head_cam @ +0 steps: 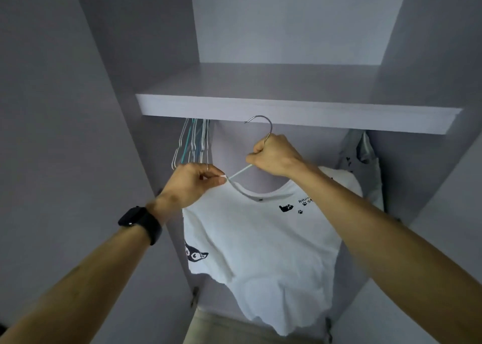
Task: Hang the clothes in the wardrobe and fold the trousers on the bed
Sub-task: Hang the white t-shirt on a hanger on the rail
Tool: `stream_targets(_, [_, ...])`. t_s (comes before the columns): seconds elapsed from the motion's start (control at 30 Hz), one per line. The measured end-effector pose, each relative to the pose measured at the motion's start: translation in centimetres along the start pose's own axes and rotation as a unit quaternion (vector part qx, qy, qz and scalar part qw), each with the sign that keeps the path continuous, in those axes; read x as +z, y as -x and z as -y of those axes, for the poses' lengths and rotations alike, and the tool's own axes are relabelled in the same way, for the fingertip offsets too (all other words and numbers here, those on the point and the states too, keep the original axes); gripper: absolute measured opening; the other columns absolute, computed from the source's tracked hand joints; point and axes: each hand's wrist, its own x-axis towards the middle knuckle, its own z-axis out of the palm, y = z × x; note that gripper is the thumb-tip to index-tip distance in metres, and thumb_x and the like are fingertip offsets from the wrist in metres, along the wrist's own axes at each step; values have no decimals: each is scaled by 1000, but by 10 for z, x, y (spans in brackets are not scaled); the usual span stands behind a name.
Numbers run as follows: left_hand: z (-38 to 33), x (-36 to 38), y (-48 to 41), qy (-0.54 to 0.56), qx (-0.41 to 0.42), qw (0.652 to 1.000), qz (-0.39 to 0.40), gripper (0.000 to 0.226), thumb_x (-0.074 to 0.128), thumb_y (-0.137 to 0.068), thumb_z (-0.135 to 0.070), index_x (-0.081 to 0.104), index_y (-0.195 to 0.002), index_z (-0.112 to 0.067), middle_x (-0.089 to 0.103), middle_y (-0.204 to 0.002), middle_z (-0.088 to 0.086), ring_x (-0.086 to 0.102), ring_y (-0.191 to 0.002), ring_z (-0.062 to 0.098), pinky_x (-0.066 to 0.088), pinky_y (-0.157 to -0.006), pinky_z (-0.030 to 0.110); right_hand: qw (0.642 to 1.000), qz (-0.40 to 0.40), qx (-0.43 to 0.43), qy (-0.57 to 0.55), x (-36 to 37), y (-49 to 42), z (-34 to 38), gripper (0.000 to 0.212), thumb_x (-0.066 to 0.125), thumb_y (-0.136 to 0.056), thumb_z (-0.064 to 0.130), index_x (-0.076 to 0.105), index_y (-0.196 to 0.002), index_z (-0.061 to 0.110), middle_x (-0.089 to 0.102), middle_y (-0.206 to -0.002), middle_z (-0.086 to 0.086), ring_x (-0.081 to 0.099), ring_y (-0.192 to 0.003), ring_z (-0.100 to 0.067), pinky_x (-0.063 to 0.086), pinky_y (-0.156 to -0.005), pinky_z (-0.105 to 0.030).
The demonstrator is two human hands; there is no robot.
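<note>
A white T-shirt [263,242] with black cat and paw prints hangs in front of the open wardrobe on a white wire hanger [241,172]. My right hand [273,155] grips the hanger just below its metal hook [262,124], which sits in front of the shelf edge and is not on anything I can see. My left hand [193,182] pinches the shirt's collar at the hanger's left arm. The rail is hidden behind the shelf.
The wardrobe shelf [300,111] juts out just above the hook. A bunch of bare wire hangers [193,142] hangs at the left under it. A grey garment [365,161] hangs at the right. Open wardrobe doors stand on both sides.
</note>
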Motion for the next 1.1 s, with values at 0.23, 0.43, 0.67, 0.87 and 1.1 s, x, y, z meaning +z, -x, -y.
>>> stream_targets(0.23, [-19,20,-3,-39,25,998,48,13,73,-87,-47,75,-100,-42,70,-85,-28,60,-79,-7,42,-69,6,998,-20,-7,-64,8,9,-12,33,66,-84,31,67,-57,13,66,-54,7,52,-51,-4,40,-55,-20])
stream_targets(0.43, [-50,38,-14,31,48,997,55,14,65,-96,-13,76,-92,-20,74,-79,-10,58,-54,2,44,-61,13,971,44,-15,-233,-1,34,-40,44,57,-84,60,75,-82,20,76,-83,6,69,-80,-7,50,-77,-22])
stream_targets(0.67, [-33,11,-17,25,1,999,33,11,66,-96,-16,76,-94,-22,74,-77,-13,60,-67,-6,40,-62,7,982,49,36,-179,33,78,-132,20,64,-99,18,69,-87,34,72,-90,0,59,-87,-8,47,-85,-27])
stream_targets(0.87, [-40,22,-14,-12,6,993,119,20,61,-91,-18,73,-92,-35,72,-74,-15,66,-78,0,49,-76,13,974,-97,15,-206,64,86,-119,27,64,-98,18,63,-82,39,64,-71,23,54,-68,3,42,-70,-12])
stream_targets(1.1, [-26,32,-10,-34,-30,995,88,22,61,-97,-45,74,-81,-34,75,-96,-3,65,-84,14,39,-63,3,957,-158,-17,-242,48,99,-109,9,63,-99,17,72,-100,15,72,-99,15,65,-93,2,47,-87,-14])
